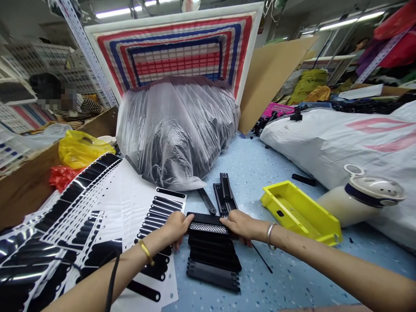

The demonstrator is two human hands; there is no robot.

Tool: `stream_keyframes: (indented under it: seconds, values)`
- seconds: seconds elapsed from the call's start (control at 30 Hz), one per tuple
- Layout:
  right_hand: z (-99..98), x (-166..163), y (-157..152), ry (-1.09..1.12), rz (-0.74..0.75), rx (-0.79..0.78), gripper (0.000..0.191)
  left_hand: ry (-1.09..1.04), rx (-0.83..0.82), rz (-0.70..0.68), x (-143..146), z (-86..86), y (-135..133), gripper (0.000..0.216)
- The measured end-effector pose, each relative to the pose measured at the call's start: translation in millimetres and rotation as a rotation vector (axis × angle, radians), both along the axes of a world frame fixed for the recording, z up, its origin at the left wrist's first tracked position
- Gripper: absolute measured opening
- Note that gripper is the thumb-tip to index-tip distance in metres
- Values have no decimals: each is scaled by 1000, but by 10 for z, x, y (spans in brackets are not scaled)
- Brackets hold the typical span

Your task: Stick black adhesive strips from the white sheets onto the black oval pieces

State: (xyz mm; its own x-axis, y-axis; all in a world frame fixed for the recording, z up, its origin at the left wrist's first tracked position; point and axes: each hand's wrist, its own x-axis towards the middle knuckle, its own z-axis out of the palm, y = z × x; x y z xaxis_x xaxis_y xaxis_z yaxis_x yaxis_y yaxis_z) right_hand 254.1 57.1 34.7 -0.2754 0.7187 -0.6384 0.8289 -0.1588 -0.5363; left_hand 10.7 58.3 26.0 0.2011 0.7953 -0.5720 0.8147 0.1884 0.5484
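Observation:
A stack of black plastic slats (212, 258) lies on the blue speckled table (292, 281) in front of me. On the top slat sits a silver mesh strip (209, 227). My left hand (175, 227) pinches the strip's left end, fingers closed. At the strip's right end my right hand (238, 224) presses down with curled fingers. Just beyond the hands lie a few more black slats (224, 197) and a loose mesh strip (207, 200).
White sticker sheets (130, 199) with black oblong labels cover the left of the table. A big clear bag of black parts (175, 130) stands behind. A yellow tray (300, 212), a white jug (360, 197) and a white sack (328, 138) are right. Another person (65, 102) sits far left.

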Motion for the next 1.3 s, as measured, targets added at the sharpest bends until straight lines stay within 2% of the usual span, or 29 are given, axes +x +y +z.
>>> stream_keyframes:
  seconds: [0.13, 0.27, 0.37, 0.43, 0.57, 0.77, 0.9, 1.07, 1.17, 1.3]
  values:
    - [4, 41, -65, -14, 24, 202, 46, 64, 329, -94, -49, 104, 0, 43]
    - [18, 127, -162, 0, 77, 422, 17, 12, 516, -220, -161, 126, -45, 14]
    - [-23, 139, -223, 3, 142, 528, 39, -80, 588, -431, -184, 56, -34, 34]
    - [-68, 117, -233, -14, 185, 576, 48, -107, 585, -515, -155, 1, 16, 41]
    - [-142, 87, -200, -33, 233, 612, 50, -79, 533, -455, -101, -56, 157, 35]
    - [-221, 176, -196, -5, 178, 586, 39, -83, 410, -406, -165, 0, 213, 35]
    - [-212, 171, -197, 9, 169, 532, 29, -45, 463, -420, -129, 59, 120, 26]
    - [-57, 127, -199, 34, 149, 508, 25, -11, 547, -433, -62, 128, -8, 26]
    - [58, 181, -333, 21, 96, 510, 25, -18, 584, -401, -101, 208, -106, 28]
    - [128, 286, -791, 25, 38, 528, 20, -30, 641, -408, -235, 286, -403, 24]
